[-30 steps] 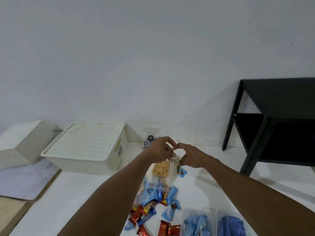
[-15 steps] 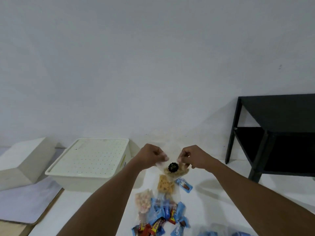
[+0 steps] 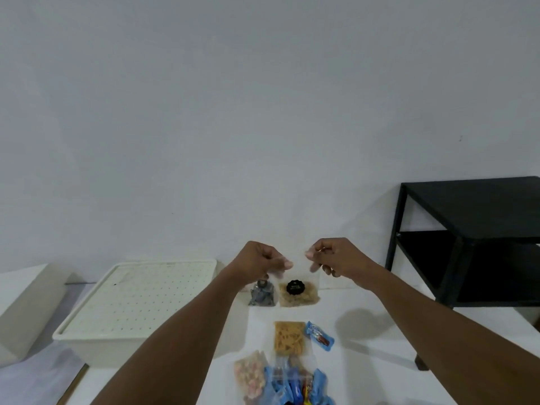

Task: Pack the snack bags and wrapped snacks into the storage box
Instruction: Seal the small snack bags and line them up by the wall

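Holding the snack bag (image 3: 304, 298) up higher now, pinched between left hand (image 3: 261, 263) and right hand (image 3: 336, 258); box (image 3: 137, 302) still shut.

No legible text; black label (image 3: 295, 287) (blurred).

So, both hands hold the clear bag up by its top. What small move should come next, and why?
Probably let one hand go and lift the lid off the storage box. The left hand and right hand both pinch the top edge of the clear bag, and the lid is on, so nothing can go in yet.
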Available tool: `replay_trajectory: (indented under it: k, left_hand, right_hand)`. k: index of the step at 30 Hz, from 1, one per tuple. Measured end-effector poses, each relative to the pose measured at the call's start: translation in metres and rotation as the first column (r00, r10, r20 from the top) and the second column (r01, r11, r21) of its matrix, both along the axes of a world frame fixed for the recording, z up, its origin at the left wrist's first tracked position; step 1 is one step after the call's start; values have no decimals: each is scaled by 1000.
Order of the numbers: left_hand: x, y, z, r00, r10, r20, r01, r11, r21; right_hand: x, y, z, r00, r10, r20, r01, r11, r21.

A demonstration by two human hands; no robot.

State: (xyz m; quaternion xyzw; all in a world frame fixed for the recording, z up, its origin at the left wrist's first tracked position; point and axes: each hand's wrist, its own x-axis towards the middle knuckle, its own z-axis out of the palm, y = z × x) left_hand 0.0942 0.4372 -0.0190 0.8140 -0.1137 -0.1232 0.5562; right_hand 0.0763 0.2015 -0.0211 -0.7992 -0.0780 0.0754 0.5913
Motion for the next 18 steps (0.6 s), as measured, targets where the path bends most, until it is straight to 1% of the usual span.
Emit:
replay_trajectory:
  k: [3,6,9,11,13,18]
  left_hand:
    - [3,11,5,997,59,-46,-63,993,-101]
    - [2,23,3,993,54,-101,-75,975,-211]
    - [2,33,-5,982,82,-171,-138,927,-349]
    - [2,37,-9,975,111,-190,-183,889,-420]
    - [3,40,-11,975,128,-181,-196,880,-433]
    - [10,49,-9,987,123,-106,-155,906,-394]
  right_hand:
    - [3,12,6,999,1,44,-2,1000,27]
    - [7,24,10,997,-14,77,7,996,87]
    - [10,38,13,997,-28,76,18,990,139]
    - [11,46,13,998,-29,62,20,988,153]
    - [11,52,11,998,-31,51,23,989,148]
    - [12,62,13,999,-36,9,35,997,70]
